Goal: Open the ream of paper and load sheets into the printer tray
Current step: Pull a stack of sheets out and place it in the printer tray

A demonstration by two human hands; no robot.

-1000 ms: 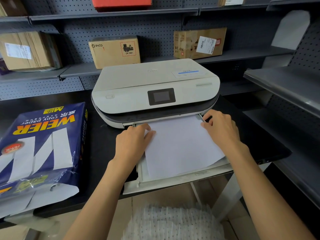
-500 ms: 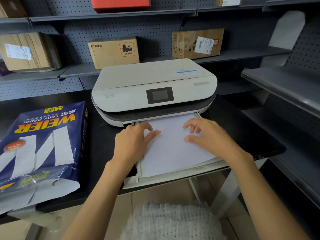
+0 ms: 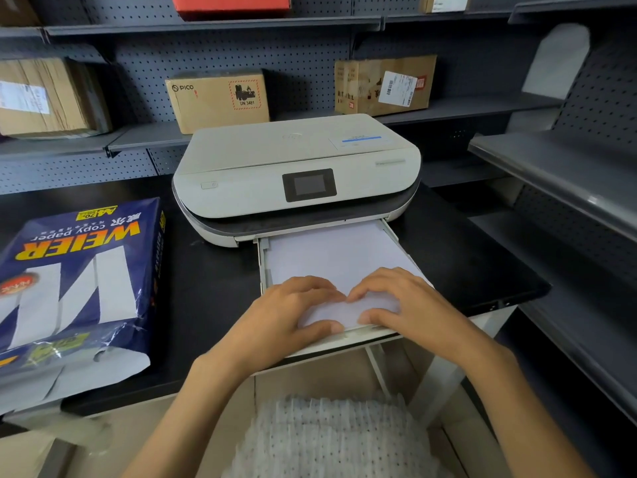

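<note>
Sheets (image 3: 339, 257) in tray (image 3: 262, 270): 2 hands, left hand (image 3: 282, 312) and right hand (image 3: 405, 305), resting flat, grasping nothing; seating calls for even pressing, edges squared toward printer (image 3: 296, 174).

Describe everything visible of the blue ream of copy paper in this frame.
The ream of copy paper lies flat at the left of the black table, beside the printer and apart from it. Its glossy, crinkled wrapper is dark blue with white stripes, yellow "WEIER" lettering and "copy paper", printed upside down to the camera. The near end is torn open, with white flaps hanging past the table edge. Neither hand touches it.
</note>
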